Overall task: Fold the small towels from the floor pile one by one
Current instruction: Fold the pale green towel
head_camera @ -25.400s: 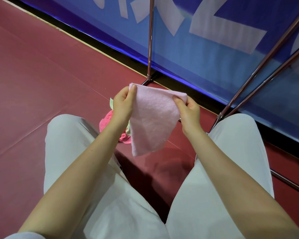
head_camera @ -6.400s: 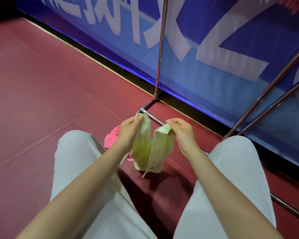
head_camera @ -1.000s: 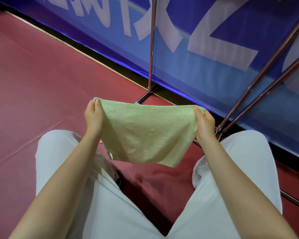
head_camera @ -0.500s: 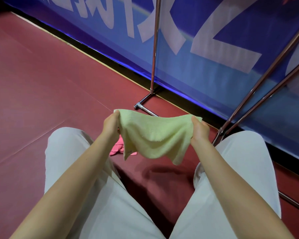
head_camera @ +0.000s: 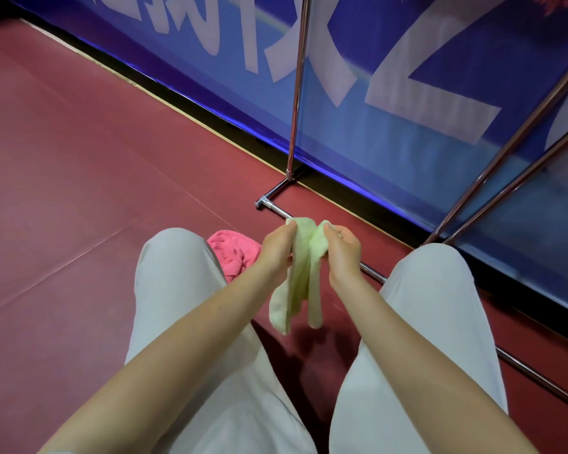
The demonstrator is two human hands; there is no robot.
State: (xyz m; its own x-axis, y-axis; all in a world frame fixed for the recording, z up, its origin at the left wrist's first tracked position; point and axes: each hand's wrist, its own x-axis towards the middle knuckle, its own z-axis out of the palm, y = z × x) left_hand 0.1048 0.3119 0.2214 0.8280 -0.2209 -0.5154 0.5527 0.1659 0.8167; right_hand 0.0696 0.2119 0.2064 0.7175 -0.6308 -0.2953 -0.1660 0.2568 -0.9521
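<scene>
Between the knees, left hand [head_camera: 277, 249] and right hand [head_camera: 341, 249] pinch the green towel [head_camera: 297, 290] (halves hanging together). Pink towel [head_camera: 233, 250] lies on the floor [head_camera: 79, 191].

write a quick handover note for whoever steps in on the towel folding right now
Left hand and right hand each pinch a top corner of the green towel, held close together in the air between the knees, so it hangs doubled.
Pink towel lies crumpled on the floor beside the left knee.
Done: first fold of the green towel nearly closed.
Left: finish folding it, set it down, then fold the pink one.
</scene>
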